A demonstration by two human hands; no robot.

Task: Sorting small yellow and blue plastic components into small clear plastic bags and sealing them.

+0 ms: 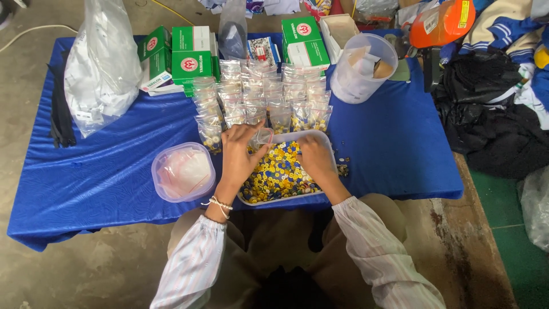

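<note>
A clear rectangular tray (323, 137) full of small yellow, blue and white buttons (278, 171) sits on the blue table cover near its front edge. My left hand (237, 154) holds a small clear plastic bag (262, 137) over the tray's left side. In the tray's right part, my right hand (315, 159) rests palm down on the buttons with fingers curled. Just behind the tray lie rows of several small filled clear bags (257, 94).
A clear tub with empty bags (183, 171) stands left of the tray. Green and white boxes (183, 54), a big white plastic bag (103, 63), black strips (60, 111) and a translucent bucket (363, 68) sit further back. Dark clothing (492, 114) is piled at right.
</note>
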